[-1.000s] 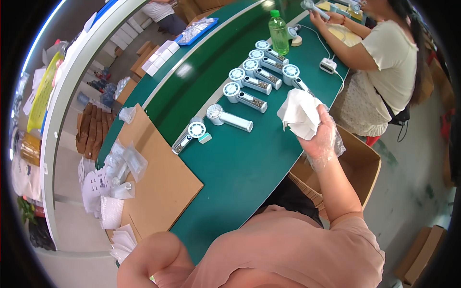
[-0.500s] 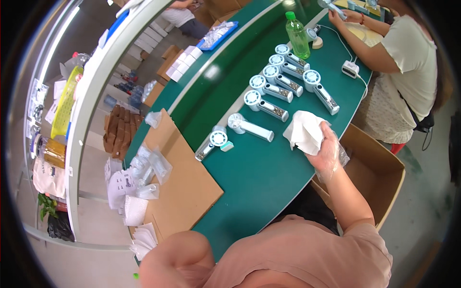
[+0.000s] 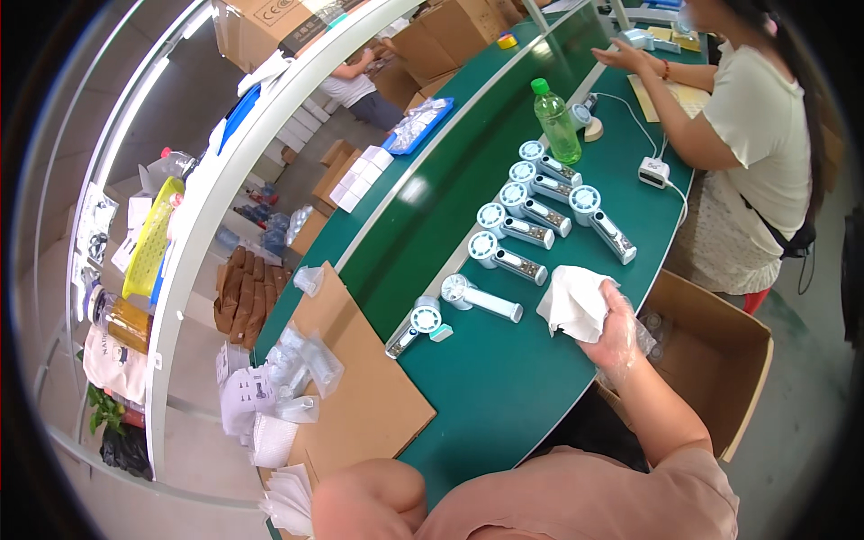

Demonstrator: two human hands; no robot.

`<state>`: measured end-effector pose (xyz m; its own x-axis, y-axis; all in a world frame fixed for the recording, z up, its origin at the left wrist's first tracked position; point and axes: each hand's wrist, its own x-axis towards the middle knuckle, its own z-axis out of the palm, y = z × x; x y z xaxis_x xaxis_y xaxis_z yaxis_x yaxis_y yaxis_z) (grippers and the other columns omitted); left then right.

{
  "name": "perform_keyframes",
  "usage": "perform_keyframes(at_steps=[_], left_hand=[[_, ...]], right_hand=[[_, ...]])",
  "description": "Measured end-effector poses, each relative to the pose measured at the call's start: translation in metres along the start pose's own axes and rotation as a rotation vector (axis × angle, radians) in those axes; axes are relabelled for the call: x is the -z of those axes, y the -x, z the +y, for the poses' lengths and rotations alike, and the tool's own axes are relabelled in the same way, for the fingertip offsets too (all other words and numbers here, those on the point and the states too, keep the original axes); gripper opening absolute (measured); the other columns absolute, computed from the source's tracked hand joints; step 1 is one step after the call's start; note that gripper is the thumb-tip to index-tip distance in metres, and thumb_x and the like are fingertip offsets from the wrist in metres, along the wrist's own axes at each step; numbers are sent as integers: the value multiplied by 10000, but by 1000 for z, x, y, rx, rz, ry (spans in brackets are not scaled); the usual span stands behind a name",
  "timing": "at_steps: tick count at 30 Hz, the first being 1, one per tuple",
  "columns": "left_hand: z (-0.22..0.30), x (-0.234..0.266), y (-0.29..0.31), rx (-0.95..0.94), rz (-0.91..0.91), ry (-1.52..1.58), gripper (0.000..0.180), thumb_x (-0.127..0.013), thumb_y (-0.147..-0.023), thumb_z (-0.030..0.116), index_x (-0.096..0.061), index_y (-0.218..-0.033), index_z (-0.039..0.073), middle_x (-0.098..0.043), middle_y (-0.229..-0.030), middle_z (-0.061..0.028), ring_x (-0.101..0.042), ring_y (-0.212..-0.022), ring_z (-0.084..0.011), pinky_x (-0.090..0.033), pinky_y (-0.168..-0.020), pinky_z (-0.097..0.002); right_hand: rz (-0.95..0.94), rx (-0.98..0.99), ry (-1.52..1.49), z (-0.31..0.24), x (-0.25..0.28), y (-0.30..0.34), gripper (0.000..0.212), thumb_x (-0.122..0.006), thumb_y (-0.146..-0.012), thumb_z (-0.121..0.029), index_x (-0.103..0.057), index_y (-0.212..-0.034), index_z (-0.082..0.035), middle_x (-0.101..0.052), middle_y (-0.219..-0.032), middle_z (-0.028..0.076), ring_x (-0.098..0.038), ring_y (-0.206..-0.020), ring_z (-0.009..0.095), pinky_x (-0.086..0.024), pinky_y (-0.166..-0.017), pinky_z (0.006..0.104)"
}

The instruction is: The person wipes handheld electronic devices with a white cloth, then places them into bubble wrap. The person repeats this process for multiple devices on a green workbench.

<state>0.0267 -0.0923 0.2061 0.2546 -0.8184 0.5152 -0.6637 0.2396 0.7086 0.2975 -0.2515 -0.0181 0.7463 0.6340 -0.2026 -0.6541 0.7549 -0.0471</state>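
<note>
My right hand (image 3: 612, 328) is closed on a white cloth (image 3: 576, 300), held over the right edge of the green table. Clear plastic clings around that hand and wrist. Of my left arm only the bent upper part (image 3: 373, 495) shows at the bottom; the left hand is out of sight. Beyond the cloth lie several pale blue handheld fans, most in a slanting row. The closest to the cloth are one fan (image 3: 603, 223) set apart on the right and another (image 3: 507, 258) in the row. A fan with a plain handle (image 3: 481, 298) lies further left.
A green bottle (image 3: 558, 126) stands behind the fans, near a white charger (image 3: 654, 171) with cables. At left, a cardboard sheet (image 3: 360, 378) bears clear plastic bags (image 3: 301, 360). An open carton (image 3: 720, 351) sits by my right arm. A co-worker (image 3: 751, 117) sits at the far right.
My view has shifted, so the table sits lower in it. My right hand keeps hold of the cloth. The co-worker's hands have let go of a pale blue part.
</note>
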Motion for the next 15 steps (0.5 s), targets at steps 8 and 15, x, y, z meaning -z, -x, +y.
perform_keyframes(at_steps=[8,15], left_hand=[[-49,26,3,4,-244,174,253,-554,-922,287,-629,-887,48,-595,-836,-78,-602,-792,-252,-481,-750,-373],[-122,84,-37,374,113,340,293,-605,-885,251,-642,-886,-39,-629,-815,-112,-622,-782,-288,-492,-757,-400]], right_hand=[[-90,-3,-20,-1,4,-2,482,-326,-1005,-376,-435,-1315,-23,-535,-1295,133,-529,-1178,313,-406,-1024,469],[-48,47,11,-9,20,-12,467,-387,-991,-377,-455,-1307,-39,-551,-1286,127,-542,-1167,302,-420,-1012,459]])
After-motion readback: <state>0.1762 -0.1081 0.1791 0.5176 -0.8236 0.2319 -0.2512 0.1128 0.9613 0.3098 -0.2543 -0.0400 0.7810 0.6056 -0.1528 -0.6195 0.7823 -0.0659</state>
